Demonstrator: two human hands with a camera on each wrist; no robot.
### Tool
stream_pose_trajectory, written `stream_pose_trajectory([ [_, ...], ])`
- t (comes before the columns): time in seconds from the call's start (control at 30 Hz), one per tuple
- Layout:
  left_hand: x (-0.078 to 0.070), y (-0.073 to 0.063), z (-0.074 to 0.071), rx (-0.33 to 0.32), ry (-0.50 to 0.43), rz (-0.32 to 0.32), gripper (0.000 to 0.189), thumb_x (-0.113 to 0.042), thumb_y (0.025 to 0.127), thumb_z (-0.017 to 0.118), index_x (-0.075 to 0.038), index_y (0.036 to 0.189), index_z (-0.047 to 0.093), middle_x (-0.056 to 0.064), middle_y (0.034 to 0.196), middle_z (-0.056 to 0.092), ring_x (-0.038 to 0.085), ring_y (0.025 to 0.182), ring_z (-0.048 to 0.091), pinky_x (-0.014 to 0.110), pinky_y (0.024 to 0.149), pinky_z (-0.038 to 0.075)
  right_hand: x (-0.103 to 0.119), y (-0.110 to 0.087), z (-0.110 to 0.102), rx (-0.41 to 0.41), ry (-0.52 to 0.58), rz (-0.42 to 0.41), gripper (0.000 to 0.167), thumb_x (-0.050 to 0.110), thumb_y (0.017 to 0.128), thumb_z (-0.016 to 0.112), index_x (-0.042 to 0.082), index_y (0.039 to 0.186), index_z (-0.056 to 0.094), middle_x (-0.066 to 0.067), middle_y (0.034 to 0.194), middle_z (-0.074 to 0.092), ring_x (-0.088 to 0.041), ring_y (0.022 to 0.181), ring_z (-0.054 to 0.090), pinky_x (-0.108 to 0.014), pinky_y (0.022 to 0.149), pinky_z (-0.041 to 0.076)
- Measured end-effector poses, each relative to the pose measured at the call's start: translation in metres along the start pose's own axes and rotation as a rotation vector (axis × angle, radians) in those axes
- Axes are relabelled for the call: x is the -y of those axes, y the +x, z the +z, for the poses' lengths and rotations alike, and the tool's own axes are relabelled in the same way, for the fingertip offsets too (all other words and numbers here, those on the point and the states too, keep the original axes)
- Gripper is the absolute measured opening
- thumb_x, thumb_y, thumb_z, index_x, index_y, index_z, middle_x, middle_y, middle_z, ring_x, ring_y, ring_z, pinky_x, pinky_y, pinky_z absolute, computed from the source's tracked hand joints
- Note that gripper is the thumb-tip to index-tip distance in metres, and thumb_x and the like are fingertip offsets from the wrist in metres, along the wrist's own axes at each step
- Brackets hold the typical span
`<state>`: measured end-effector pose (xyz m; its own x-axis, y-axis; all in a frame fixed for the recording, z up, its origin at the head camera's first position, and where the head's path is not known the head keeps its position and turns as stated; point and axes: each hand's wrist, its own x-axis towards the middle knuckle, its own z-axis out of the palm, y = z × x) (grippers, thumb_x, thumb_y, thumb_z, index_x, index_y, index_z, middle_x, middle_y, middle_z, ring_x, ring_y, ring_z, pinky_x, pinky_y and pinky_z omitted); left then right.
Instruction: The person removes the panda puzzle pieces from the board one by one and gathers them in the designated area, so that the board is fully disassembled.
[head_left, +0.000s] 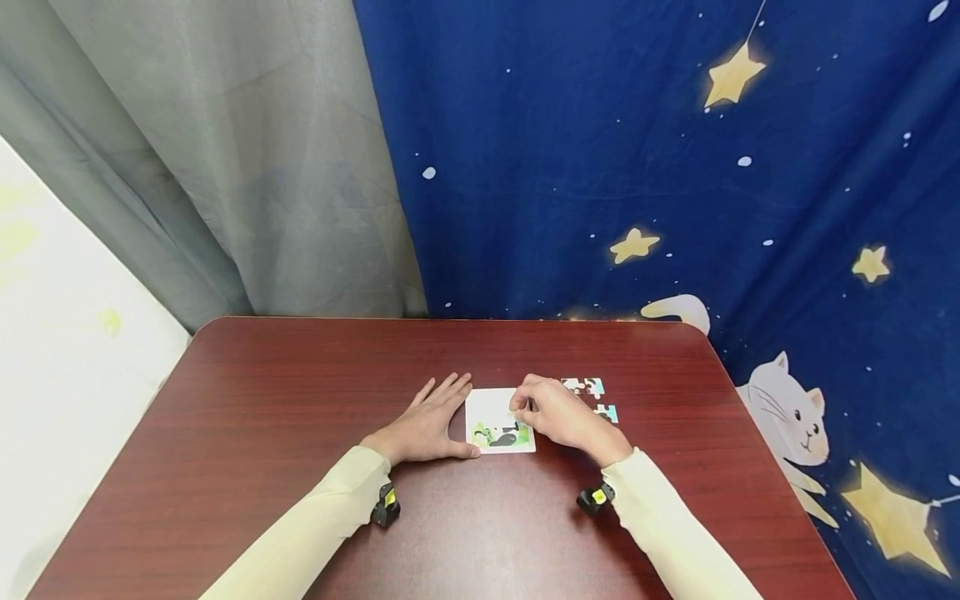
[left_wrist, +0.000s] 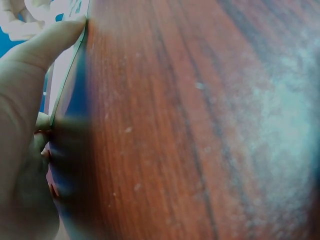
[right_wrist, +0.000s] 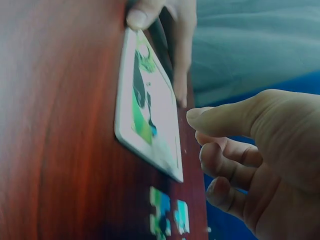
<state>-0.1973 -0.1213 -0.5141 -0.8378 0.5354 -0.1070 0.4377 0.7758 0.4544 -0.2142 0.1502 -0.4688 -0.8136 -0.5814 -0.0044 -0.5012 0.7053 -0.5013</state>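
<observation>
A white square puzzle board (head_left: 491, 404) lies on the table, with a black, white and green picture (head_left: 501, 434) along its near part. My left hand (head_left: 427, 423) rests flat at the board's left side, fingers spread; its thumb (left_wrist: 55, 42) touches the board's edge near the front left corner. Over the board's right side is my right hand (head_left: 558, 412), its fingers loosely bent. In the right wrist view no piece shows between the right thumb (right_wrist: 220, 119) and fingers, and the hand is apart from the board.
Several loose jigsaw pieces (head_left: 594, 387) lie right of the board, partly behind the right hand. The dark red wooden table (head_left: 300, 375) ends at a grey curtain (head_left: 300, 167) and a blue starry curtain (head_left: 540, 167). Each wrist carries a small black camera (head_left: 386, 507).
</observation>
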Motion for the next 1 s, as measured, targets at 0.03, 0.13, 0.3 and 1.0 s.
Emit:
stream_pose_trajectory([
  [0.03,0.000,0.000,0.000,0.001,-0.001,0.001,0.117,-0.070,0.085,0.076,-0.004,0.169,0.028,0.007,0.181,0.017,0.030,0.170,0.011,0.059,0.138,0.008,0.002,0.001,0.003,0.007,0.001,-0.003,0.007,0.012,0.097,0.077,0.015,0.102,0.081,0.005,0.102,0.070,-0.009,0.086,0.062,-0.028,0.082,0.054],
  [0.13,0.000,-0.001,-0.001,0.001,-0.004,0.002,0.117,-0.070,0.085,0.076,-0.004,0.169,0.028,0.007,0.181,0.017,0.030,0.170,0.010,0.058,0.138,0.007,0.008,0.003,0.010,0.030,0.012,-0.012,0.013,0.014,0.097,0.078,0.013,0.110,0.080,0.004,0.105,0.070,-0.010,0.089,0.065,-0.028,0.083,0.056],
  [0.3,0.000,-0.001,0.000,-0.007,-0.006,0.005,0.117,-0.069,0.085,0.076,-0.003,0.168,0.028,0.008,0.181,0.018,0.031,0.170,0.011,0.058,0.138,0.007,0.016,0.006,0.021,0.061,0.002,-0.052,0.024,0.019,0.096,0.079,0.012,0.119,0.078,0.002,0.107,0.069,-0.010,0.091,0.065,-0.028,0.082,0.056],
  [1.0,0.002,-0.001,0.003,-0.017,0.001,0.016,0.116,-0.070,0.086,0.075,-0.002,0.168,0.029,0.009,0.181,0.019,0.032,0.170,0.012,0.060,0.137,0.007,0.029,0.018,0.033,0.162,0.019,-0.027,0.024,0.019,0.091,0.083,0.012,0.109,0.070,0.004,0.097,0.064,-0.008,0.086,0.056,-0.027,0.081,0.051],
])
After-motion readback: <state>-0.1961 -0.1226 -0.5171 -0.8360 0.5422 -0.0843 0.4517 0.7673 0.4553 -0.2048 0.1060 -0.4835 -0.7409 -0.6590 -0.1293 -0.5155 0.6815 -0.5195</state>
